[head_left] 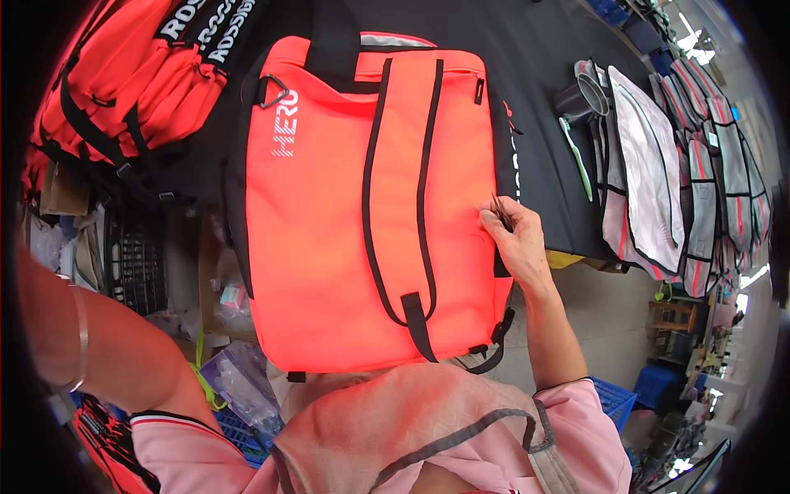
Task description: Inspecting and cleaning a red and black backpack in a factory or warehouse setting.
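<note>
A bright orange-red backpack (329, 222) with black edges lies in front of me, its near end close to my body. A single padded strap (403, 165) with black piping runs down its face. My right hand (520, 243) is at the bag's right edge, fingers closed around a small dark pointed tool (502, 216); the grip hides most of it. Stretched out to the far left, away from the bag, my left hand (39, 309) is blurred and cut off by the picture's rim. Its fingers do not show.
More orange-red bags (140, 90) are piled at the back left. On the black-covered table (543, 165), a grey cup (581, 99) and a green-and-white toothbrush (578, 156) sit beside stacked grey pieces (646, 165). A black crate (136, 263) and blue baskets (613, 399) stand lower down.
</note>
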